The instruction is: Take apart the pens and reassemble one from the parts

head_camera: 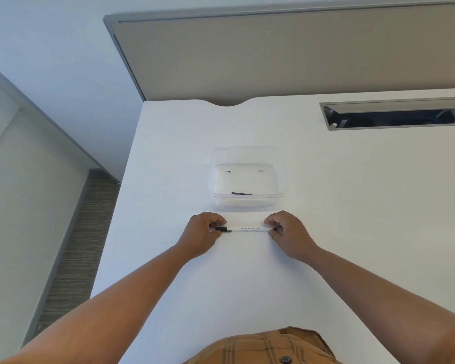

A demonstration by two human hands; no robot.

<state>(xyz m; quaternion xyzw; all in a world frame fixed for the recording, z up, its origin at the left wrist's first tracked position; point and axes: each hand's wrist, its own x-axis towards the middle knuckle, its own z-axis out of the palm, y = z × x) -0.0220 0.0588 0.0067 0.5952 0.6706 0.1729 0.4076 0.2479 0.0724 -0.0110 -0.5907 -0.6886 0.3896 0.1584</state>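
Note:
A white pen with small printed text lies level between my two hands, just above the white table. My left hand pinches its black cap end. My right hand pinches the other end, where a dark plug barely shows. Behind the pen stands a clear plastic container. One black pen part lies inside it near the front wall.
The table's left edge drops to a carpeted floor. At the back right is an open grey cable hatch. A grey partition panel rises behind the table.

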